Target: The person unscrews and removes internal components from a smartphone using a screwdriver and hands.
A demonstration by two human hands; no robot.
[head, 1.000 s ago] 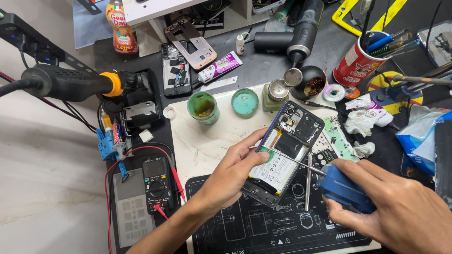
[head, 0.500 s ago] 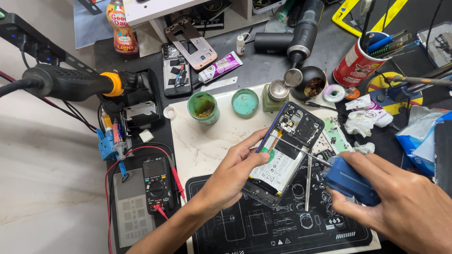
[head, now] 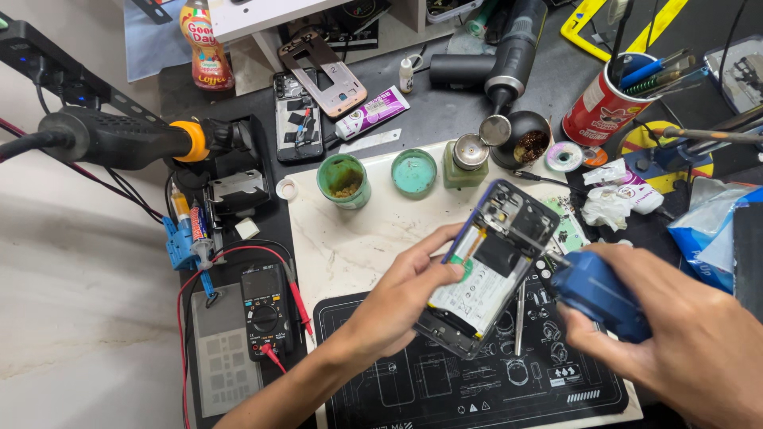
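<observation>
Left hand [head: 401, 298] grips the opened phone [head: 493, 266] mid-frame, right hand [head: 675, 334] fingers wrapped round the blue screwdriver [head: 596, 294]; a slipped tip could easily gouge the battery.

Bare white slab [head: 350, 246] lies open left of the left hand [head: 405, 298], up to the green pots [head: 343, 179]. Behind the opened phone [head: 493, 266] a glass bottle [head: 466, 160] and black bowl [head: 522, 143] block the way. The multimeter [head: 265, 310] and its leads crowd the left edge; crumpled tissue [head: 608, 202] sits beyond the right hand [head: 683, 342].
</observation>
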